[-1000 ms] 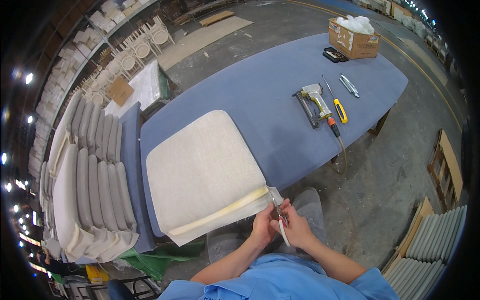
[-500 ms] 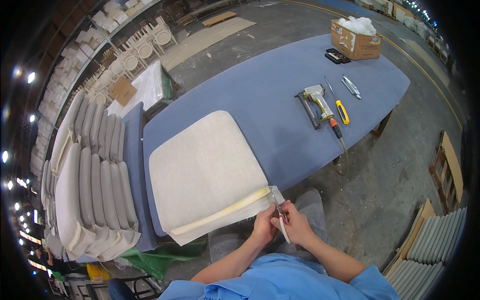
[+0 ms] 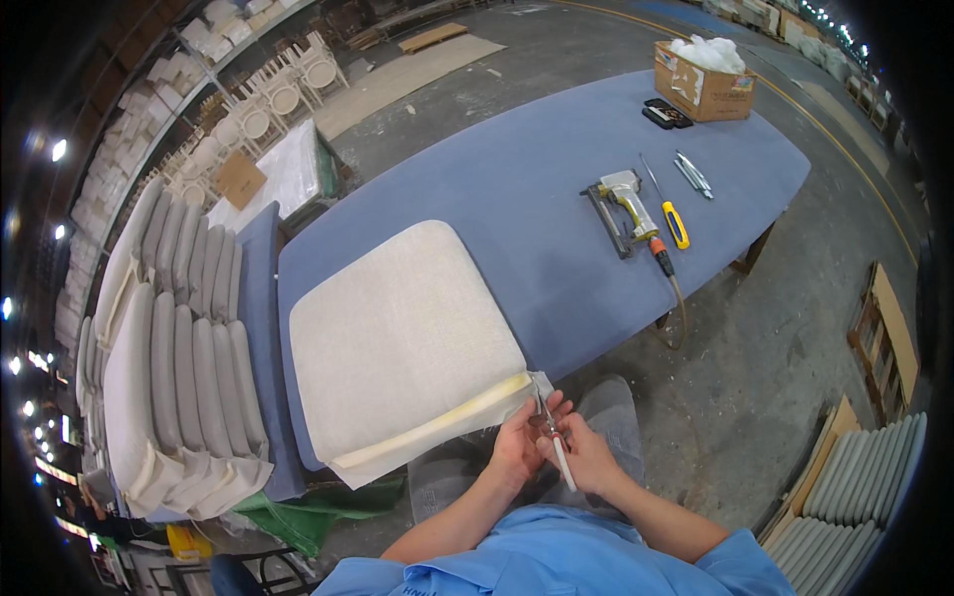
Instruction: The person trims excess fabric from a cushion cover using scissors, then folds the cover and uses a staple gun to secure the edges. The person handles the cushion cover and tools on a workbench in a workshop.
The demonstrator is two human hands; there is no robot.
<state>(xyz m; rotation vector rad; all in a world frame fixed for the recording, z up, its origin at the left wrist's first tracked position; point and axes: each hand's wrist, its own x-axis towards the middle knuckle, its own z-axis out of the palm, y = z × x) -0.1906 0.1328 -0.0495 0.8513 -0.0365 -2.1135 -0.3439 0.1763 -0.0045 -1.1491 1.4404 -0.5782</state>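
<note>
A cream seat cushion [image 3: 402, 333] lies on the blue padded table at its near left. Its loose fabric flap [image 3: 417, 442] hangs over the near edge, with a strip of yellow foam [image 3: 457, 412] showing above it. My left hand [image 3: 513, 452] grips the flap near its right corner, thumb on the cloth and fingers curled behind. In my right hand [image 3: 586, 457] is a pair of scissors [image 3: 561, 459] with white and red handles. Their blades point away from me at the flap's corner, close beside my left fingers. Whether the blades are apart is hard to make out.
On the blue table [image 3: 517, 219] lie a staple gun [image 3: 626, 204] with a hose, a yellow-handled screwdriver [image 3: 676, 223], staple strips [image 3: 694, 174], a black case [image 3: 666, 113] and a carton [image 3: 701, 84] of white stuffing. Stacked cushions [image 3: 189, 368] stand left; more grey ones [image 3: 865, 467] lie right.
The scissors have turned slightly, their handles now pointing more toward me. My left fingers have spread a little beside the blades. The cushion stays in place on the table.
</note>
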